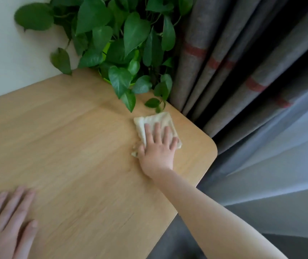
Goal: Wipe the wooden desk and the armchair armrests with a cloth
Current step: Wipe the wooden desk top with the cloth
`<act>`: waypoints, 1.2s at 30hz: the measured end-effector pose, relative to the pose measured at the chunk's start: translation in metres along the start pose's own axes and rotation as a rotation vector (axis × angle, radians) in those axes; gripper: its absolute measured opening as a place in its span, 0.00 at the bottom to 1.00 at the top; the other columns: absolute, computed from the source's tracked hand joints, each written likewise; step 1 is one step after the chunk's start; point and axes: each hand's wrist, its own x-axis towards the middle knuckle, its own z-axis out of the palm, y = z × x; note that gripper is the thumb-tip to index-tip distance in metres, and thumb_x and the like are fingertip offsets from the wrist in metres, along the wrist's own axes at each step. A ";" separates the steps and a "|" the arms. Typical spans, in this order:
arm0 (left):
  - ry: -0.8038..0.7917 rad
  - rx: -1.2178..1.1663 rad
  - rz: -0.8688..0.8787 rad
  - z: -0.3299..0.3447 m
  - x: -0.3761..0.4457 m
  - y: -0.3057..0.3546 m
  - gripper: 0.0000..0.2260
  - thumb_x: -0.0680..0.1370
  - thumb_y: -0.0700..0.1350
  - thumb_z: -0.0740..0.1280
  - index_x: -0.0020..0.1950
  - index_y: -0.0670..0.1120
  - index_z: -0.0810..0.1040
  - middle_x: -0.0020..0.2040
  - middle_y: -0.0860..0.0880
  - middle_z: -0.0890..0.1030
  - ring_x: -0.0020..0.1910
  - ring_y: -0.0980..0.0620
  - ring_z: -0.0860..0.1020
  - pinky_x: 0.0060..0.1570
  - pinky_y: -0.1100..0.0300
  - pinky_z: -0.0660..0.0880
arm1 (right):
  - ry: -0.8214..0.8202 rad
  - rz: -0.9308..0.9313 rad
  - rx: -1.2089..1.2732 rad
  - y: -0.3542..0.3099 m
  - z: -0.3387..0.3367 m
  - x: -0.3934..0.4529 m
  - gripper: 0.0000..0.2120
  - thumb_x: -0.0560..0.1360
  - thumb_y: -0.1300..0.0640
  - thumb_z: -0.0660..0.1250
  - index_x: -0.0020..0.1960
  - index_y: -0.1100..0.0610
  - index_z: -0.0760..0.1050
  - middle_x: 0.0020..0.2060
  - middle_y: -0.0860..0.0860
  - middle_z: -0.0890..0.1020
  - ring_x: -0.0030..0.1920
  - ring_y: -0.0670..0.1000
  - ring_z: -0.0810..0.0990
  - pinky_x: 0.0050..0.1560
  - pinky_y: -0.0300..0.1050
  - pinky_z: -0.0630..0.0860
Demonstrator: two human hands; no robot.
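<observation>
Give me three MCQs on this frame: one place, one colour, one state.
1. Where is the cloth on the desk?
A. near the far right corner
B. under the left hand
C. on the floor
2. What colour are the curtain stripes?
A. blue
B. red
C. yellow
3. How is the right hand on the cloth?
A. fist, lifted off
B. flat, fingers straight, pressing
C. pinching one corner

Key: 1 A, it lies by the plant and the rounded corner; 2 B, red bands cross grey folds; 3 B, fingers spread flat on it.
</observation>
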 end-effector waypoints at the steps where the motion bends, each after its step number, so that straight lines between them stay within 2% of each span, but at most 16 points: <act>1: -0.006 -0.019 -0.018 -0.001 -0.001 0.001 0.32 0.76 0.59 0.50 0.76 0.43 0.59 0.78 0.46 0.56 0.77 0.42 0.52 0.72 0.33 0.50 | -0.038 -0.189 -0.031 0.011 0.000 -0.027 0.29 0.80 0.42 0.43 0.78 0.44 0.39 0.78 0.51 0.42 0.76 0.58 0.36 0.73 0.64 0.37; 4: -0.009 0.035 0.021 -0.019 -0.011 0.006 0.29 0.78 0.63 0.45 0.77 0.56 0.54 0.79 0.54 0.55 0.78 0.48 0.52 0.72 0.37 0.53 | -0.188 -0.669 -0.124 0.070 -0.013 -0.076 0.28 0.80 0.41 0.45 0.78 0.40 0.41 0.79 0.46 0.44 0.77 0.55 0.37 0.74 0.60 0.36; 6: -0.003 0.109 0.012 -0.030 -0.016 0.017 0.27 0.79 0.61 0.44 0.77 0.55 0.56 0.78 0.55 0.57 0.77 0.51 0.52 0.73 0.42 0.53 | -0.190 -0.782 -0.204 0.103 -0.026 -0.067 0.27 0.80 0.40 0.45 0.77 0.39 0.42 0.78 0.45 0.44 0.77 0.53 0.38 0.74 0.59 0.39; 9: 0.050 0.140 -0.114 -0.036 -0.018 0.027 0.28 0.79 0.59 0.47 0.77 0.50 0.58 0.77 0.53 0.58 0.77 0.54 0.51 0.75 0.47 0.49 | -0.114 -0.479 -0.163 0.081 -0.023 -0.024 0.27 0.78 0.38 0.38 0.77 0.37 0.40 0.78 0.45 0.43 0.77 0.51 0.36 0.75 0.58 0.40; 12: 0.096 0.171 -0.229 -0.035 -0.020 0.028 0.29 0.78 0.59 0.46 0.78 0.48 0.56 0.78 0.52 0.56 0.77 0.53 0.51 0.75 0.47 0.48 | -0.009 -0.066 -0.084 -0.009 -0.001 0.022 0.28 0.79 0.41 0.39 0.78 0.43 0.39 0.79 0.51 0.42 0.77 0.58 0.38 0.74 0.62 0.40; 15: 0.133 0.167 -0.326 -0.035 -0.019 0.031 0.30 0.77 0.59 0.46 0.78 0.48 0.55 0.78 0.51 0.55 0.77 0.51 0.51 0.75 0.47 0.46 | -0.051 0.031 -0.018 -0.114 0.014 0.051 0.30 0.80 0.43 0.43 0.79 0.49 0.39 0.78 0.56 0.42 0.76 0.62 0.37 0.72 0.66 0.39; 17: 0.149 0.162 -0.407 -0.036 -0.016 0.032 0.30 0.78 0.58 0.48 0.78 0.48 0.54 0.78 0.51 0.55 0.78 0.50 0.50 0.75 0.48 0.43 | -0.115 -0.151 -0.050 -0.169 0.026 0.034 0.31 0.80 0.42 0.45 0.78 0.49 0.37 0.78 0.55 0.39 0.76 0.62 0.35 0.72 0.66 0.36; 19: 0.202 0.100 -0.500 -0.040 -0.011 0.028 0.28 0.79 0.56 0.53 0.78 0.47 0.56 0.78 0.50 0.56 0.77 0.49 0.52 0.75 0.48 0.43 | -0.157 -0.542 -0.107 -0.190 0.040 -0.008 0.30 0.80 0.41 0.43 0.78 0.47 0.36 0.78 0.53 0.37 0.75 0.60 0.32 0.72 0.64 0.34; 22: 0.215 0.030 -0.545 -0.052 -0.012 0.006 0.29 0.79 0.57 0.57 0.77 0.50 0.56 0.78 0.53 0.55 0.77 0.52 0.53 0.75 0.48 0.46 | -0.275 -1.183 -0.154 -0.147 0.038 -0.054 0.29 0.79 0.39 0.44 0.78 0.42 0.42 0.78 0.48 0.41 0.76 0.54 0.32 0.72 0.58 0.32; 24: 0.173 0.068 -0.492 -0.063 -0.023 -0.021 0.31 0.75 0.64 0.49 0.77 0.56 0.51 0.77 0.58 0.51 0.77 0.56 0.51 0.75 0.51 0.44 | -0.348 -1.411 -0.189 -0.102 0.022 -0.032 0.29 0.79 0.39 0.49 0.77 0.39 0.44 0.78 0.44 0.43 0.77 0.51 0.36 0.73 0.54 0.34; 26: 0.128 0.104 -0.454 -0.076 -0.038 -0.048 0.31 0.74 0.66 0.46 0.76 0.60 0.50 0.76 0.60 0.51 0.76 0.60 0.49 0.74 0.52 0.44 | -0.321 -1.468 -0.273 -0.075 0.004 0.019 0.30 0.78 0.37 0.50 0.77 0.37 0.44 0.78 0.42 0.43 0.77 0.49 0.38 0.73 0.54 0.37; 28: 0.083 0.127 -0.414 -0.085 -0.048 -0.065 0.28 0.76 0.65 0.45 0.77 0.62 0.50 0.77 0.60 0.54 0.76 0.62 0.48 0.73 0.54 0.45 | -0.287 -1.305 -0.314 -0.077 -0.010 0.077 0.29 0.77 0.33 0.45 0.76 0.34 0.41 0.78 0.40 0.43 0.77 0.47 0.37 0.74 0.54 0.39; 30: 0.052 0.128 -0.387 -0.087 -0.052 -0.074 0.27 0.78 0.64 0.44 0.77 0.61 0.50 0.78 0.61 0.54 0.76 0.61 0.48 0.73 0.54 0.46 | -0.196 -0.986 -0.289 -0.109 -0.009 0.121 0.28 0.77 0.32 0.41 0.75 0.33 0.39 0.78 0.42 0.43 0.77 0.48 0.37 0.75 0.55 0.40; 32: 0.057 0.116 -0.379 -0.086 -0.052 -0.077 0.26 0.79 0.63 0.45 0.77 0.61 0.50 0.78 0.63 0.52 0.77 0.60 0.49 0.74 0.55 0.45 | -0.076 -0.581 -0.226 -0.166 0.007 0.146 0.27 0.79 0.36 0.42 0.77 0.37 0.41 0.79 0.47 0.44 0.77 0.54 0.40 0.73 0.59 0.41; 34: 0.077 0.120 -0.358 -0.083 -0.053 -0.079 0.26 0.79 0.62 0.46 0.77 0.60 0.50 0.77 0.64 0.50 0.77 0.61 0.48 0.74 0.58 0.43 | -0.039 -0.170 -0.146 -0.236 0.024 0.145 0.28 0.80 0.40 0.41 0.78 0.43 0.42 0.79 0.52 0.44 0.77 0.61 0.42 0.72 0.65 0.42; 36: 0.089 0.127 -0.347 -0.082 -0.053 -0.082 0.26 0.79 0.62 0.46 0.77 0.60 0.50 0.77 0.65 0.49 0.77 0.61 0.47 0.74 0.59 0.42 | -0.073 0.040 -0.030 -0.293 0.033 0.130 0.29 0.80 0.41 0.43 0.79 0.46 0.43 0.79 0.54 0.45 0.76 0.64 0.42 0.71 0.66 0.40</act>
